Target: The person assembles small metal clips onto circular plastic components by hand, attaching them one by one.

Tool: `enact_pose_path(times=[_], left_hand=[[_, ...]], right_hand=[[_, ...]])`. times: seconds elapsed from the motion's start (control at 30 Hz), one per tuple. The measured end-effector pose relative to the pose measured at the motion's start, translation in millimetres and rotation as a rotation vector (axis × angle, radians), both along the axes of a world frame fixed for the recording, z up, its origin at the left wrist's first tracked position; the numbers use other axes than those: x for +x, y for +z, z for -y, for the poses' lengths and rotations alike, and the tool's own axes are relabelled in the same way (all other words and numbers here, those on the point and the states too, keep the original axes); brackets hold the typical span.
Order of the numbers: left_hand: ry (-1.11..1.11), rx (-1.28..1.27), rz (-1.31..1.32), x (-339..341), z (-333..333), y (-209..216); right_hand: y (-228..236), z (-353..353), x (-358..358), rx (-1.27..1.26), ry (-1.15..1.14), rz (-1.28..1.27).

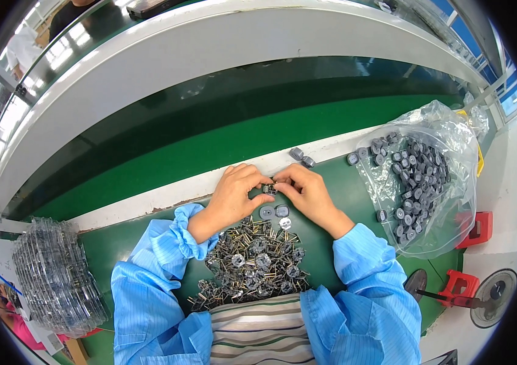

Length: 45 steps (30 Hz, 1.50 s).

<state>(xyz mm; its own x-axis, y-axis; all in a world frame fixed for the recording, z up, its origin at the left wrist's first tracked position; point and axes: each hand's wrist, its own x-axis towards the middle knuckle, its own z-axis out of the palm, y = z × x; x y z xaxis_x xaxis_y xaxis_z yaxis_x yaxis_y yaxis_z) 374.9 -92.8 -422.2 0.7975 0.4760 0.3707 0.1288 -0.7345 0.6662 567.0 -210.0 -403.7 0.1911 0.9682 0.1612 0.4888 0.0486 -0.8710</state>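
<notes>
My left hand (237,190) and my right hand (307,193) meet in front of me, both pinching a small dark part with metal pins (269,189) between thumb and fingers. The fingers cover much of it. Just below the hands lie two round grey caps (267,212) and a pale disc-shaped piece (285,223). Between my forearms spreads a heap of pinned metal-and-black parts (255,264). A couple of grey caps (296,153) rest by the white ledge beyond my right hand. To the right, a clear plastic bag (453,231) lies open with many grey caps (416,182) in it.
A tall stack of clear plastic trays (54,277) stands at the left. Past the white ledge (167,196) runs a green conveyor belt (209,152) under a white frame. Red plastic stools (459,286) and a round grey disc on a stem (494,298) are at the right.
</notes>
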Motion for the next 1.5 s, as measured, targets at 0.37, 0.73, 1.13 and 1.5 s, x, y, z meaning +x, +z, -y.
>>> enact_pose_path(times=[0.37, 0.73, 1.13, 1.5], left_hand=[[0.417, -0.074, -0.027, -21.4, -72.5, 2.8], [-0.442, -0.054, -0.237, -40.0, -60.2, 60.2], [-0.167, -0.154, -0.114, -5.5, -5.5, 15.1], [-0.136, -0.043, -0.005, -1.6, 1.1, 23.1]], right_hand=[[11.0, 20.1, 17.2, -0.025, -0.018, 0.202], [38.8, 34.8, 18.8, -0.137, 0.627, 0.102], [29.3, 29.1, 30.4, -0.274, 0.467, -0.117], [4.3, 20.8, 9.9, 0.17, 0.014, 0.313]])
